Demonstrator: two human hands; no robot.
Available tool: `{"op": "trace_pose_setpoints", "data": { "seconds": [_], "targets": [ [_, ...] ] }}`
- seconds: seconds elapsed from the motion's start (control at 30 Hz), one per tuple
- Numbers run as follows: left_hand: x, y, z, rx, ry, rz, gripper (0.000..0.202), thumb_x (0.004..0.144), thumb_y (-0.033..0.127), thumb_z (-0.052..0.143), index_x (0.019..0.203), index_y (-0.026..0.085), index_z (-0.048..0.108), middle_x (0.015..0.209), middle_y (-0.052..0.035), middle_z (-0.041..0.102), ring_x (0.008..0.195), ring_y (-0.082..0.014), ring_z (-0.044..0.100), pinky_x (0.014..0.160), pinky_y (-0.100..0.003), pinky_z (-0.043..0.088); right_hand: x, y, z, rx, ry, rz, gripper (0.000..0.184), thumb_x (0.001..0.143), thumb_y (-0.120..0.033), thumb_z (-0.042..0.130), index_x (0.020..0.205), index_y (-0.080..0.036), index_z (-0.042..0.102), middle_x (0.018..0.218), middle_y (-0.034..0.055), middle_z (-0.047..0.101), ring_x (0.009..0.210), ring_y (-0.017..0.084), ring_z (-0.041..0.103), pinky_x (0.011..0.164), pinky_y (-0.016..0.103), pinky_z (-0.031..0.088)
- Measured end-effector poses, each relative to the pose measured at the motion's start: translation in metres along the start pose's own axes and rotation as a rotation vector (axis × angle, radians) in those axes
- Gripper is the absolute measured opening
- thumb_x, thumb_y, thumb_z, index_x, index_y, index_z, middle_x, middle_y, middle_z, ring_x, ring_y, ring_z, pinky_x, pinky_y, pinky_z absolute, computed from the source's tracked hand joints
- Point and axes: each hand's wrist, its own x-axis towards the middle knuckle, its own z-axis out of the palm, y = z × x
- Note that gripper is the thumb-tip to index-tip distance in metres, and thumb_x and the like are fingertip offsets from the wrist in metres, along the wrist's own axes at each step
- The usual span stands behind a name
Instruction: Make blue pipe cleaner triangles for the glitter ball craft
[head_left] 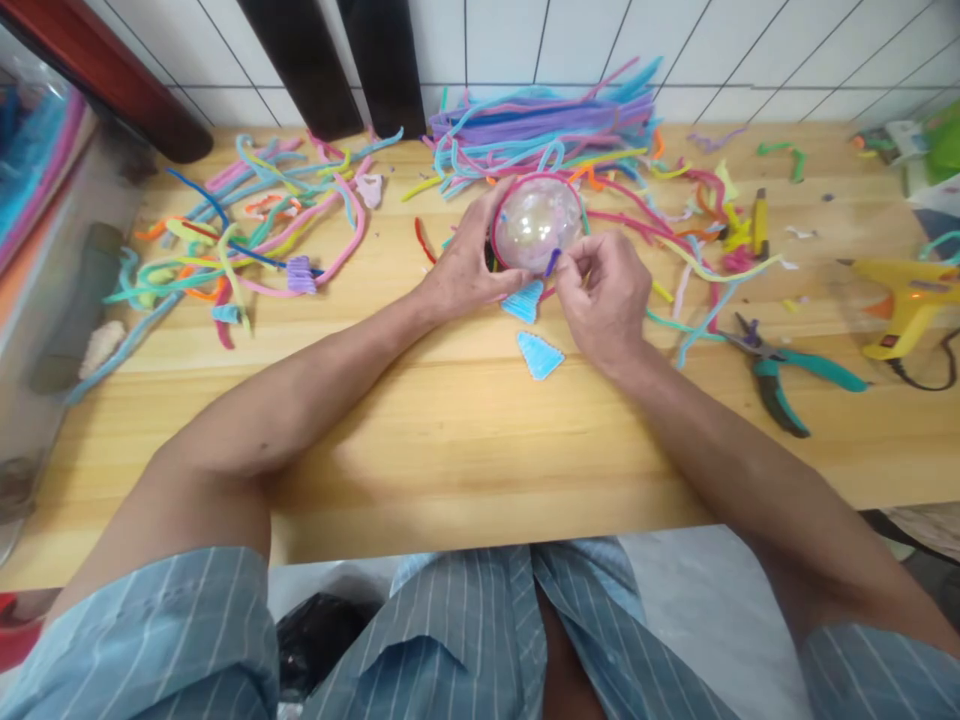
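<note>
My left hand (469, 255) is wrapped round the side of a clear, shiny ball (534, 222) with a pink rim, raised a little off the table. With thumb and fingertips together, my right hand (606, 290) pinches a short purple pipe cleaner piece (553, 263) against the ball's lower right side. A blue fuzzy piece (523, 301) shows just under the ball; whether it is joined to the ball I cannot tell. Closer to me, a second blue piece (540, 355), roughly triangular, lies flat on the wood.
A bundle of pipe cleaners (540, 120) lies by the tiled wall, with loose ones (285, 220) scattered left and right. Teal-handled pliers (787, 375) and a yellow glue gun (911, 295) rest at the right. A clear plastic bin (71, 300) stands on the left.
</note>
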Motion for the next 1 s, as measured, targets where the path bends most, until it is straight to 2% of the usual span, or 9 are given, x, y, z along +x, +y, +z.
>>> {"op": "trace_pose_setpoints", "data": {
  "seconds": [0.1, 0.2, 0.3, 0.37, 0.5, 0.67, 0.8, 0.9, 1.0],
  "targets": [
    [0.003, 0.007, -0.001, -0.040, 0.019, -0.011, 0.119, 0.077, 0.077, 0.088, 0.174, 0.042, 0.029, 0.177, -0.0094, 0.046, 0.171, -0.0410, 0.034, 0.143, -0.063, 0.030, 0.001, 0.004, 0.010, 0.021, 0.023, 0.031, 0.013, 0.109, -0.039, 0.057, 0.101, -0.030, 0.063, 0.098, 0.0054, 0.074, 0.094, 0.026, 0.071, 0.094, 0.049, 0.061],
    [0.006, 0.019, -0.003, -0.107, 0.062, -0.052, 0.119, 0.069, 0.070, 0.096, 0.170, 0.049, 0.036, 0.173, -0.0044, 0.052, 0.169, -0.0416, 0.037, 0.143, -0.065, 0.030, 0.001, 0.001, 0.010, -0.001, 0.018, 0.083, 0.010, 0.108, -0.033, 0.059, 0.100, -0.030, 0.065, 0.098, 0.0040, 0.075, 0.094, 0.025, 0.071, 0.096, 0.047, 0.061],
    [0.009, 0.029, -0.004, -0.133, 0.078, -0.116, 0.126, 0.057, 0.065, 0.102, 0.167, 0.046, 0.042, 0.171, -0.0065, 0.054, 0.168, -0.0464, 0.036, 0.143, -0.070, 0.030, 0.002, -0.004, 0.008, -0.035, -0.020, 0.139, 0.009, 0.107, -0.029, 0.058, 0.104, -0.029, 0.067, 0.099, 0.0043, 0.076, 0.097, 0.026, 0.072, 0.097, 0.048, 0.061],
    [0.011, 0.032, -0.005, -0.125, 0.062, -0.122, 0.128, 0.054, 0.067, 0.102, 0.166, 0.043, 0.044, 0.171, -0.0080, 0.053, 0.169, -0.0482, 0.034, 0.143, -0.072, 0.028, 0.003, -0.007, 0.008, -0.039, -0.044, 0.165, 0.010, 0.107, -0.029, 0.058, 0.105, -0.030, 0.069, 0.100, 0.0053, 0.076, 0.099, 0.027, 0.073, 0.098, 0.049, 0.061],
    [0.010, 0.031, -0.006, -0.117, 0.050, -0.100, 0.126, 0.056, 0.076, 0.099, 0.166, 0.044, 0.045, 0.171, -0.0064, 0.054, 0.170, -0.0461, 0.033, 0.143, -0.071, 0.029, 0.003, -0.009, 0.010, 0.011, -0.018, 0.200, 0.007, 0.101, -0.027, 0.063, 0.095, -0.028, 0.067, 0.095, 0.0039, 0.076, 0.093, 0.026, 0.074, 0.098, 0.048, 0.060],
    [0.009, 0.027, -0.005, -0.147, 0.089, -0.120, 0.122, 0.061, 0.081, 0.095, 0.166, 0.051, 0.042, 0.169, -0.0020, 0.057, 0.170, -0.0435, 0.035, 0.141, -0.072, 0.033, 0.002, -0.006, 0.013, 0.096, -0.018, 0.192, 0.009, 0.102, -0.031, 0.063, 0.095, -0.028, 0.066, 0.092, 0.0012, 0.075, 0.089, 0.024, 0.074, 0.094, 0.046, 0.061],
    [0.008, 0.026, -0.007, -0.108, 0.066, -0.123, 0.118, 0.065, 0.086, 0.090, 0.167, 0.047, 0.043, 0.172, -0.0043, 0.054, 0.170, -0.0444, 0.035, 0.140, -0.072, 0.033, 0.003, -0.005, 0.012, 0.117, -0.001, 0.176, 0.012, 0.105, -0.034, 0.063, 0.096, -0.027, 0.067, 0.093, 0.0008, 0.076, 0.086, 0.021, 0.072, 0.091, 0.043, 0.061],
    [0.008, 0.028, -0.008, -0.086, 0.055, -0.120, 0.116, 0.068, 0.086, 0.088, 0.167, 0.046, 0.043, 0.173, -0.0052, 0.054, 0.169, -0.0444, 0.037, 0.139, -0.072, 0.036, 0.006, -0.006, 0.008, 0.062, -0.031, 0.179, 0.016, 0.110, -0.039, 0.057, 0.105, -0.029, 0.069, 0.100, 0.0036, 0.078, 0.091, 0.024, 0.071, 0.092, 0.045, 0.061],
    [0.007, 0.028, -0.006, -0.110, 0.076, -0.120, 0.112, 0.068, 0.081, 0.092, 0.164, 0.047, 0.046, 0.172, -0.0039, 0.055, 0.168, -0.0448, 0.038, 0.138, -0.073, 0.037, 0.009, -0.008, 0.002, -0.040, -0.101, 0.214, 0.022, 0.115, -0.044, 0.050, 0.125, -0.037, 0.068, 0.117, 0.0069, 0.078, 0.102, 0.027, 0.069, 0.094, 0.048, 0.059]
  ]
}}
